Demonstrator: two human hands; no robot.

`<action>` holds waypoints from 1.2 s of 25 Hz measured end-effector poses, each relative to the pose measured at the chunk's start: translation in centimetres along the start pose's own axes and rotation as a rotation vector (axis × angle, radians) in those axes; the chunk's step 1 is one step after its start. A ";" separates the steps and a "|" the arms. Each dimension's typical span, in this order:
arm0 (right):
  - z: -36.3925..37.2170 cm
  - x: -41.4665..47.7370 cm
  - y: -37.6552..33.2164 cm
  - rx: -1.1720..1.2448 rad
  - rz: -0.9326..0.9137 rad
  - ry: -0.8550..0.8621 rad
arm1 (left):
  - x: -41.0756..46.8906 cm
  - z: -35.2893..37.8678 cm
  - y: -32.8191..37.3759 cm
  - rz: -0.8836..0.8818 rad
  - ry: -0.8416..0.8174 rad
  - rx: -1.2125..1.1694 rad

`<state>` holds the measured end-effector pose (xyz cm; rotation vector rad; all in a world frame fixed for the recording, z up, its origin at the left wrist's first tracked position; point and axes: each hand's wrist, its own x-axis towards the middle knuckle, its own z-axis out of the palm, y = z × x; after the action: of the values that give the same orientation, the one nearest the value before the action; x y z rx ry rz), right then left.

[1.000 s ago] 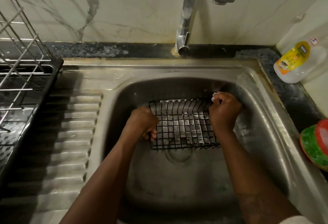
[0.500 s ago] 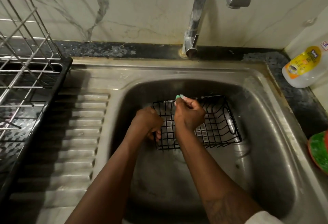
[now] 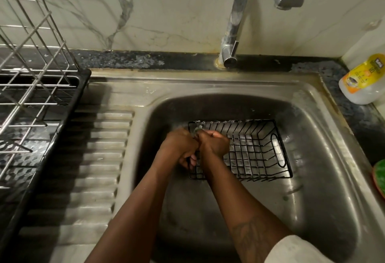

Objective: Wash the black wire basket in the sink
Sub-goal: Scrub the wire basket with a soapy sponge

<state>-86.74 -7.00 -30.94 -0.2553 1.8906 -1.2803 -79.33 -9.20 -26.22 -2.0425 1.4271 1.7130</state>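
The black wire basket (image 3: 256,148) lies in the steel sink (image 3: 312,158), open side up, with a handle slot in its right end wall. My left hand (image 3: 180,148) grips the basket's left end, fingers curled round the wires. My right hand (image 3: 214,143) sits right beside it at the basket's back left corner, fingers curled on a small pale scrubber that is mostly hidden. The two hands touch each other. No water runs from the tap (image 3: 235,22).
A steel dish rack (image 3: 31,58) on a black tray (image 3: 54,137) stands left of the ribbed drainboard (image 3: 93,158). A dish soap bottle (image 3: 362,81) lies at the back right counter corner. A green scrub pad (image 3: 380,176) shows at the right edge.
My right hand has slid leftward along the basket's back rim, from the right end to the left corner beside my left hand. The basket has tipped from tilted to open side up.
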 end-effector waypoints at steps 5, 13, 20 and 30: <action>0.9 0.2 -1.5 -0.023 0.221 0.043 | 0.1 -0.2 0.1 -0.003 0.016 -0.008; -0.9 -0.9 -1.4 0.325 0.186 0.030 | 0.5 0.0 0.1 -0.017 0.007 -0.011; -0.8 0.1 -2.4 0.229 0.243 0.089 | 0.5 0.2 0.2 -0.012 0.023 -0.016; -2.5 1.8 -1.8 0.090 0.211 0.233 | 0.5 0.1 0.1 -0.038 0.033 0.006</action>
<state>-90.17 -7.10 -29.92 0.1440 1.9862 -1.2896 -79.51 -9.49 -26.67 -2.0904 1.3923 1.6654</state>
